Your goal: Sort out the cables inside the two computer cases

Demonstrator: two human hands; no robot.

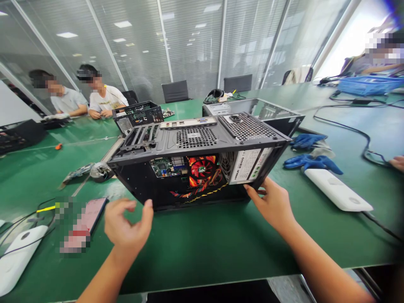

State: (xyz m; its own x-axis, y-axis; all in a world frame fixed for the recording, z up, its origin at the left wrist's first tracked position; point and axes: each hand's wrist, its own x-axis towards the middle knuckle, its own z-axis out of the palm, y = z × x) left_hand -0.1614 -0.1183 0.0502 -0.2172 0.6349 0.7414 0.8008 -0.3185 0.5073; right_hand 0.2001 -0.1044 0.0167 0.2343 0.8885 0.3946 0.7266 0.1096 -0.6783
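A black computer case (164,145) lies on the green table with its perforated rear panel facing up and its open side toward me. Inside show a red fan (201,168), a green circuit board (166,167), coloured cables (198,192) and a silver power supply (249,166) with a white label. My left hand (129,223) is in front of the case's left part, fingers apart, holding nothing. At the case's lower right corner, my right hand (273,202) touches the edge near the power supply, thumb extended and the other fingers partly hidden behind the case.
Blue gloves (312,162) and a white power bank (337,189) lie to the right. At the left are a phone (91,214) and another white device (23,256) with cables. Other cases (139,113) stand behind. Two people (105,99) sit at the far left.
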